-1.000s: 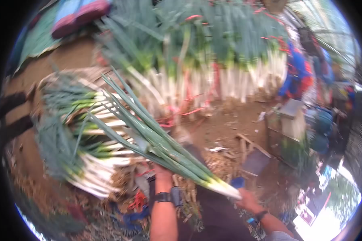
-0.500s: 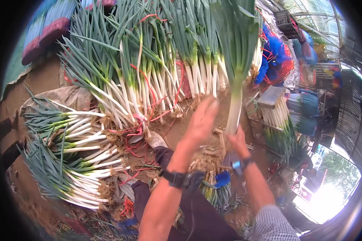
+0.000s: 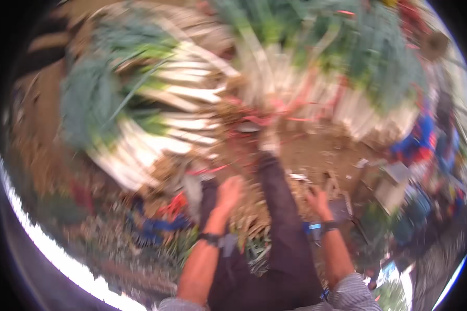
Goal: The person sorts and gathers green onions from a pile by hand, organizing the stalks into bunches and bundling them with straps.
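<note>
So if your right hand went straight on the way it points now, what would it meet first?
Probably the white scrap on the ground, just beyond the right hand; with blur and unclear depth, it might pass above.

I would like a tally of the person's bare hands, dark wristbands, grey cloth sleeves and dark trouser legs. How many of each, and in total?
Bare left hand, bare right hand: 2
Dark wristbands: 2
Grey cloth sleeves: 2
Dark trouser legs: 2
Total: 8

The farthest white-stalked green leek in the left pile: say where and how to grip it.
Grip its slim white shaft just short of the root end, probably best with the left hand from that side: it slants, that end rightward and nearer the person.
</note>
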`<state>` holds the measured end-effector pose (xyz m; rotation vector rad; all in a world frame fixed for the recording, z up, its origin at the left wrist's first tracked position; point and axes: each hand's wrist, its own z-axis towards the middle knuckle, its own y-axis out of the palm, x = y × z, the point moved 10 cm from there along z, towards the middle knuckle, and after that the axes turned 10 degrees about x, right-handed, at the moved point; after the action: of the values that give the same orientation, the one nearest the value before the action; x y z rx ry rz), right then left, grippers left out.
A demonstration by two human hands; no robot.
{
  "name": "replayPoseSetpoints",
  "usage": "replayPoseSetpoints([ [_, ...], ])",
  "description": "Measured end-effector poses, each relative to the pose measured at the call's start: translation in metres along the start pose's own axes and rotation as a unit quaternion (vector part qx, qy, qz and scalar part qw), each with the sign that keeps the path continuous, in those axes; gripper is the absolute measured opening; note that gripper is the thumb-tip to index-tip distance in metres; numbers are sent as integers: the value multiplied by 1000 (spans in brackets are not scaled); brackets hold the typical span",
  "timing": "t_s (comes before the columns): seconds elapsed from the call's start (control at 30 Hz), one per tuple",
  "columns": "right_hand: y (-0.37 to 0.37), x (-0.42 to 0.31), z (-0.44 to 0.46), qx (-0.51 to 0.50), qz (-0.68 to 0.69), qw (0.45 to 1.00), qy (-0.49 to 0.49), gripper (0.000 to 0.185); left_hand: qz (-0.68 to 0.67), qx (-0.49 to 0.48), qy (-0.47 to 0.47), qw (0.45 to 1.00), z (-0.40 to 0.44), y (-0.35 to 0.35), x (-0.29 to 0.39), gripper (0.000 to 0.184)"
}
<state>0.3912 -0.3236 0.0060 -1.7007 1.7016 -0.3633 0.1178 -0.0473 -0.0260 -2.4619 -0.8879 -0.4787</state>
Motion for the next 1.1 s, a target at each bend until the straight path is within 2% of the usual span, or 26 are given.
replayPoseSetpoints([
  [0.03,18,-18,7,-36,44,998,16,42,9,6,47,999,-2,-14,5,35],
  [0.1,36,-58,11,-56,173,982,52,43,-138,-29,-105,985,-9,-24,-30,35],
  [0.2,52,-129,14,-76,153,985,26,43,-193,-24,-163,967,-25,-61,-44,35],
  [0.27,74,-170,8,-86,127,988,-1,42,-201,-25,-158,967,-27,-84,-71,38],
  [0.43,171,-211,-19,-162,77,983,-43,36,-318,27,-200,926,-38,-160,-134,42],
  [0.57,227,-250,-66,-220,31,973,-69,35,-348,79,-215,909,-28,-227,-193,40],
  [0.63,254,-247,-75,-234,-12,966,-114,35,-363,128,-205,900,-17,-266,-221,35],
  [0.67,262,-247,-78,-234,-23,963,-134,39,-337,142,-202,909,-9,-287,-233,35],
  [0.77,284,-257,-89,-259,13,964,-65,32,-270,226,-178,919,21,-352,-271,35],
  [0.83,297,-257,-84,-250,7,966,-71,32,-240,286,-156,914,52,-386,-302,38],
  [0.9,312,-262,-77,-249,-15,965,-85,32,-130,357,-122,917,59,-432,-253,43],
  [1.0,341,-291,-76,-246,12,966,-80,36,-108,312,-155,931,95,-447,-237,50],
  [1.1,386,-332,-75,-267,-1,956,-122,36,-139,307,-158,928,137,-432,-275,53],
])
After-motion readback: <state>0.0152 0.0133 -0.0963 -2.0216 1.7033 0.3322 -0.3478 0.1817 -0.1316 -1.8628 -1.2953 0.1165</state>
